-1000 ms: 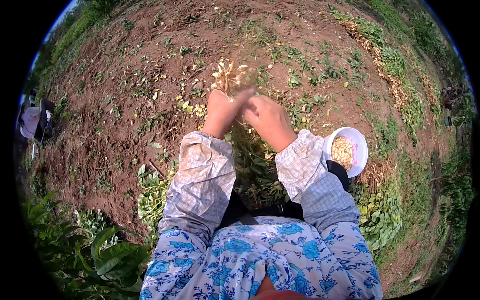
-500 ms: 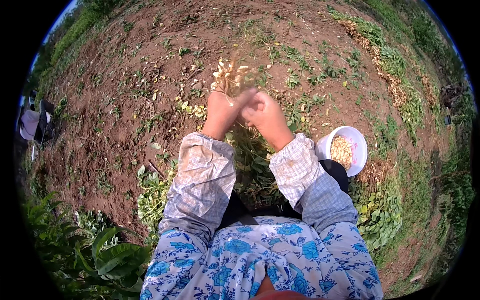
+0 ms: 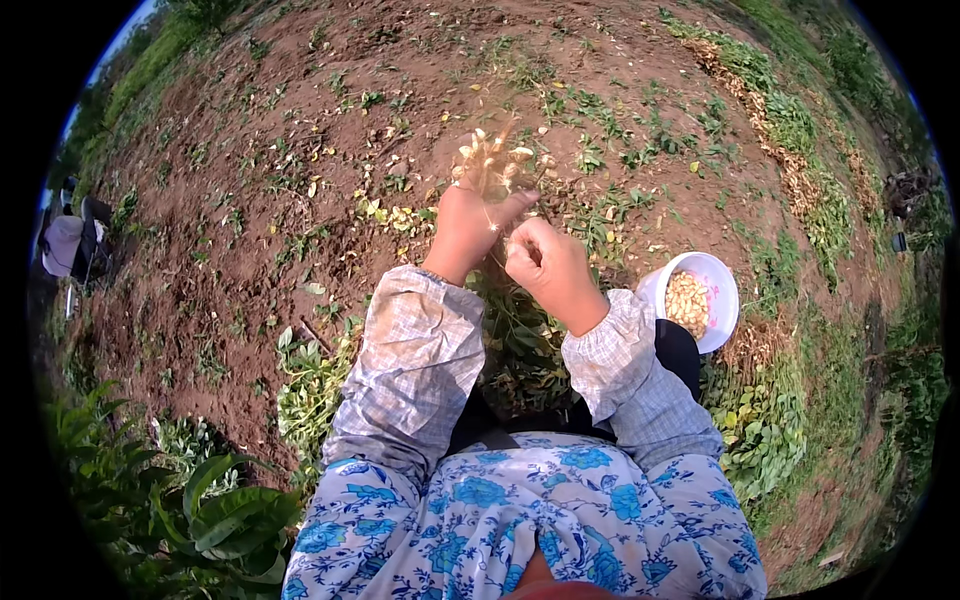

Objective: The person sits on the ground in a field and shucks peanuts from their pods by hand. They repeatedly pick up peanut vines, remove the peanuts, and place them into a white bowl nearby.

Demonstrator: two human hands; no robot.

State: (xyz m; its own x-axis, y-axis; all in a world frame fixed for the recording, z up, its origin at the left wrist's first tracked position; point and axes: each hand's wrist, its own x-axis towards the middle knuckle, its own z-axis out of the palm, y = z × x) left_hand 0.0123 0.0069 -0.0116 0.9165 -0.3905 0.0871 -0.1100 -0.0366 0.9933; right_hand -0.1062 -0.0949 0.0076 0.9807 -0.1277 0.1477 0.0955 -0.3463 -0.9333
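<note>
My left hand (image 3: 468, 222) is closed round a peanut plant (image 3: 492, 165), gripping its stems. Pale pods and thin roots stick up above the fingers, and the leafy stems hang below, between my forearms. Close beside it on the right, my right hand (image 3: 558, 268) is curled into a fist just under the pods. What that fist holds, if anything, is hidden by the fingers. To the right of my right sleeve, a white bucket (image 3: 728, 318) tilts toward me with loose peanuts (image 3: 687, 303) inside.
Green leafy plants (image 3: 310, 400) lie left of my left forearm, and more cut plants (image 3: 765, 430) lie below the bucket. A row of pulled plants (image 3: 765, 110) runs along the upper right. Reddish soil (image 3: 250, 200) with scattered leaves spreads ahead. Dark containers (image 3: 92, 240) stand at far left.
Both hands have shifted a little to the right with the peanut plant. My right hand has drawn slightly apart from the left and down, its fingers now curled in a fist.
</note>
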